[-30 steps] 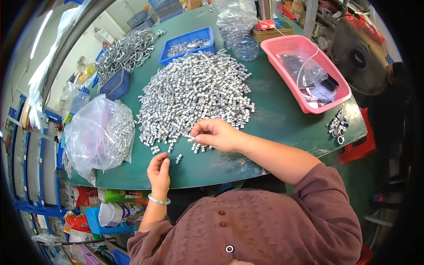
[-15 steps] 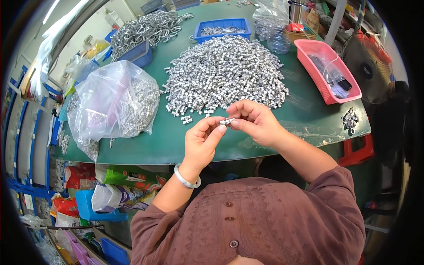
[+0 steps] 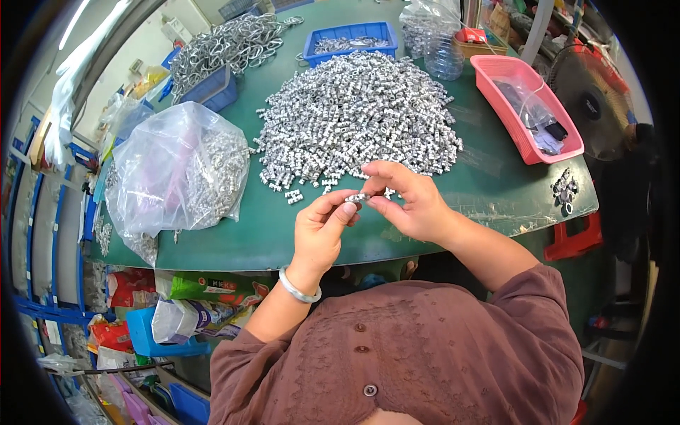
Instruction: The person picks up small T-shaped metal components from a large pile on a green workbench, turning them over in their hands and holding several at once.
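Just in front of the pile, my left hand (image 3: 320, 230) pinches a small silvery metal piece (image 3: 355, 198) between thumb and forefinger. The piece has a short, ridged shape like those heaped behind it. My right hand (image 3: 418, 205) has its thumb and a finger closed at the piece's other end, with the forefinger lifted above. Fingertips partly hide that end. Beyond both hands spreads a large heap of small metal pieces (image 3: 354, 117), with a few strays at its near edge.
A clear plastic bag (image 3: 166, 170) of metal parts lies left on the green table (image 3: 283, 244). Behind are a heap of metal rings (image 3: 227, 53) and a blue tray (image 3: 350, 32). At right stand a pink basket (image 3: 524, 113), small dark rings (image 3: 564, 188) and a fan (image 3: 588, 106).
The metal piece has tilted and shifted slightly left in my fingers. My right thumb and fingers have spread a little. The whole view has shifted slightly.
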Action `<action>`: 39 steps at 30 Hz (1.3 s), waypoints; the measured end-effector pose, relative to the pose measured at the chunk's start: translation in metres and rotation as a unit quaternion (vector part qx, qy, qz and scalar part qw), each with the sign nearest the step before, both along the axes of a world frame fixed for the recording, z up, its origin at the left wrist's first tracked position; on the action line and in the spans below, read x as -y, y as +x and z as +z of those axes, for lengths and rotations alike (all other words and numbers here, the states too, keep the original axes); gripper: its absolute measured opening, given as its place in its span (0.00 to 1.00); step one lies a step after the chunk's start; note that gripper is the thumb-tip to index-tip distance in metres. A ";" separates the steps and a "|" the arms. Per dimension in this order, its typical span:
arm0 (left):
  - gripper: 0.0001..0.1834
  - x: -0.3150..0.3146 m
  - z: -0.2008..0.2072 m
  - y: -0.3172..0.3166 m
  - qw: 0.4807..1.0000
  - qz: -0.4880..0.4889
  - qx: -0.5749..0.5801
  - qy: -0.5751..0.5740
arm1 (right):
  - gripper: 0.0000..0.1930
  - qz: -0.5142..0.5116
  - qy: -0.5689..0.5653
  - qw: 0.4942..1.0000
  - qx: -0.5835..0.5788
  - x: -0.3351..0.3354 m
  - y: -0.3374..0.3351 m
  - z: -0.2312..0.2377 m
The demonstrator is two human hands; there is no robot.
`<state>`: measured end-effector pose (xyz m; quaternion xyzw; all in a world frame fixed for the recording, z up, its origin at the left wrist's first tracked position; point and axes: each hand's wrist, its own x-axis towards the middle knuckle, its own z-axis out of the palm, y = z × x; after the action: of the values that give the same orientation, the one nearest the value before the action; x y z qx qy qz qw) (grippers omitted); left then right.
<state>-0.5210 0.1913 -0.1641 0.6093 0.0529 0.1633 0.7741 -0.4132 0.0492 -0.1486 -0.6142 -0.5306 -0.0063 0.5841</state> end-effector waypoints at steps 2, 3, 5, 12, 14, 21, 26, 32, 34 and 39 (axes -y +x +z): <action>0.10 -0.001 -0.003 0.006 0.999 -0.010 -0.006 -0.031 | 0.23 -0.010 0.000 1.000 0.017 -0.002 0.006 -0.001; 0.10 -0.002 -0.005 0.010 0.998 -0.023 -0.009 -0.063 | 0.23 -0.008 -0.002 1.000 0.016 -0.003 0.010 0.000; 0.10 -0.003 -0.008 0.016 0.995 -0.032 -0.015 -0.090 | 0.23 -0.006 -0.010 1.000 0.023 -0.003 0.016 0.001; 0.08 -0.008 -0.021 0.023 0.966 -0.095 -0.040 -0.236 | 0.18 0.003 -0.025 0.999 0.031 -0.002 0.033 0.003; 0.07 -0.007 -0.024 0.021 0.964 -0.079 -0.042 -0.250 | 0.16 -0.027 -0.038 0.995 0.087 0.000 0.050 -0.006; 0.14 -0.012 -0.036 0.008 0.950 -0.049 -0.039 -0.305 | 0.09 -0.023 -0.219 0.944 0.246 0.003 0.057 -0.031; 0.11 -0.004 -0.033 0.008 0.950 -0.020 -0.080 -0.300 | 0.07 -0.082 -0.257 0.912 0.308 -0.002 0.051 -0.041; 0.07 0.005 -0.032 0.010 0.972 0.036 -0.161 -0.169 | 0.04 -0.078 -0.244 0.931 0.261 -0.004 0.049 -0.045; 0.07 0.006 -0.033 0.010 0.973 0.039 -0.161 -0.158 | 0.05 -0.094 -0.234 0.935 0.250 -0.005 0.048 -0.046; 0.07 0.004 -0.035 0.009 0.977 0.036 -0.160 -0.138 | 0.10 -0.119 -0.242 0.928 0.258 -0.010 0.042 -0.046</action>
<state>-0.5120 0.1875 -0.1995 0.5121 0.2201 0.0829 0.8261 -0.3713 0.0588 -0.1942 -0.7729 -0.5712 -0.1056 0.2556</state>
